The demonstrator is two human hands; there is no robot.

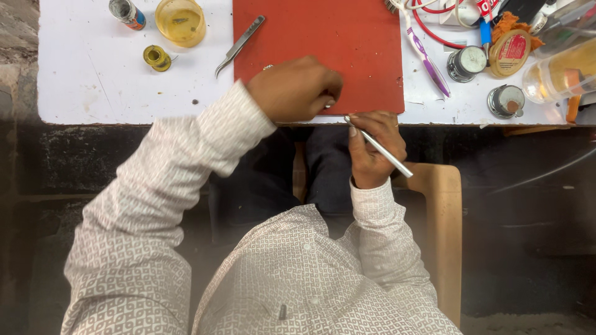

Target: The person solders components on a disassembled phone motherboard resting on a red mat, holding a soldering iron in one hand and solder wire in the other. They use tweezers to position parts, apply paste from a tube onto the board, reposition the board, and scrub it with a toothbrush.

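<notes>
The left hand [297, 89] pinches something tiny, hidden, at the red mat's [323, 43] six o'clock edge; the right hand [372, 149] grips a slim metal tool [380, 147]. A slip could flick it off the table [93, 74].

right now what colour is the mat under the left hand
Red, a plain mat on the white table; the head view shows it.

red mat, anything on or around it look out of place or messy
Nothing is spilled or broken. The red mat is bare. Curved tweezers lie askew across its left edge, half on the white table. The right hand holds a thin metal tool; the left hand is closed at the mat's front edge.
</notes>
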